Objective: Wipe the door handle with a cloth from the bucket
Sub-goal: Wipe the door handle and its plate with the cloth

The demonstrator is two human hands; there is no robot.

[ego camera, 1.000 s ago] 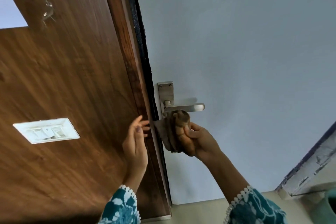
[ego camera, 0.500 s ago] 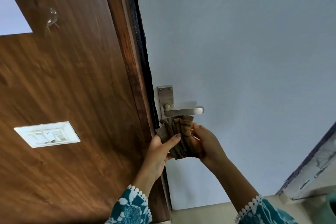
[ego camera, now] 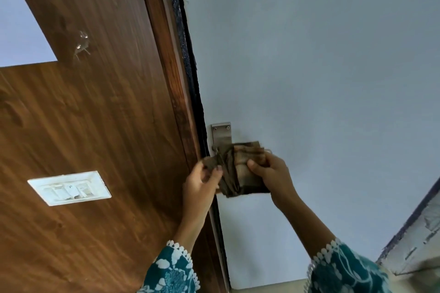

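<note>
So the cloth is a brownish, bunched-up rag, and from the way it folds and hangs in pleats I'd guess it's soft, light and floppy, maybe a bit damp, so it'll take whatever shape you squeeze it into. It sits right up against the door handle, covering the lever so only the top of the metal plate with its two screws shows above it, plus a sliver of what looks like the lever tip poking out past the right side. Best place to grab something like this is probably the two ends, so the middle can wrap around the lever, and that's pretty much the setup here. The left hand is raised with the wrist bent back, thumb and fingers pinching the left edge of the cloth near the dark door edge. The right hand comes up from lower right, forearm angled, fingers curled tight around the right side of the bundle with the thumb pressed on the front. Both hands are closed on fabric, neither is spread open. The handle itself should be rigid and smooth, so the rag might slide off if the grip goes slack. No bucket in view here.
</note>
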